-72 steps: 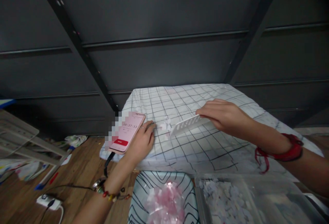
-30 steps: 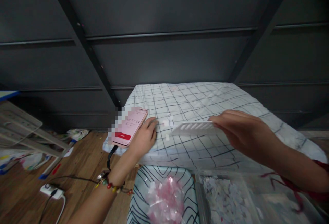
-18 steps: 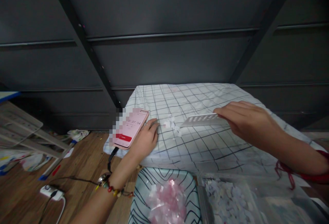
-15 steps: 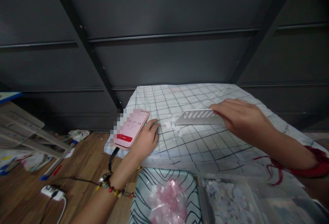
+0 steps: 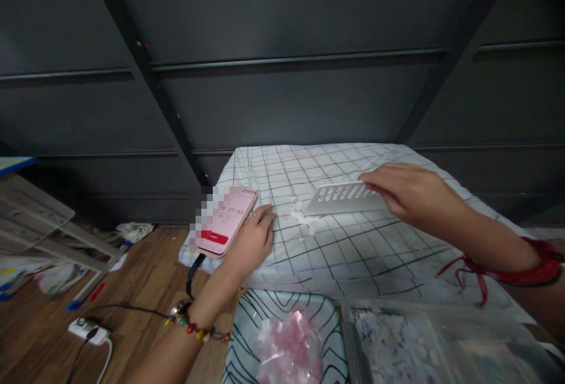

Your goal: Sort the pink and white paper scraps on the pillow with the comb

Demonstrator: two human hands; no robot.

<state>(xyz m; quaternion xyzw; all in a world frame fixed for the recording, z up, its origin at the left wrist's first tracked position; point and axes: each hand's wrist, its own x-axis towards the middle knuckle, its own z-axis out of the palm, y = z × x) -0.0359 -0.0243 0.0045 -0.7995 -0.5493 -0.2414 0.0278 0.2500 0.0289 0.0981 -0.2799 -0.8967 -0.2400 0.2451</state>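
Observation:
My right hand [image 5: 401, 193] pinches the upper edge of a white slotted plastic board [image 5: 342, 199], which stands tilted with its lower edge at the checked cloth. Several small white pieces [image 5: 302, 217] lie in a loose cluster at the board's left end; they are too small to name. My left hand [image 5: 253, 240] rests on the cloth with its fingers stretched out and apart, holding nothing. Right beside it is a pink-cased phone [image 5: 225, 222] showing a running timer.
The white checked cloth [image 5: 282, 166] covers a low surface against dark panels [image 5: 291, 102]. Below its front edge stand a patterned tray [image 5: 242, 319] of pink clear packets [image 5: 291, 346] and a clear box [image 5: 351, 337] of small pale pieces. A power strip [image 5: 88, 331] lies on the wooden floor.
My right hand has risen slightly, and the board's upper edge is tipped up so its slots show more. The timer has gone on by a second. My left hand stays nearly still.

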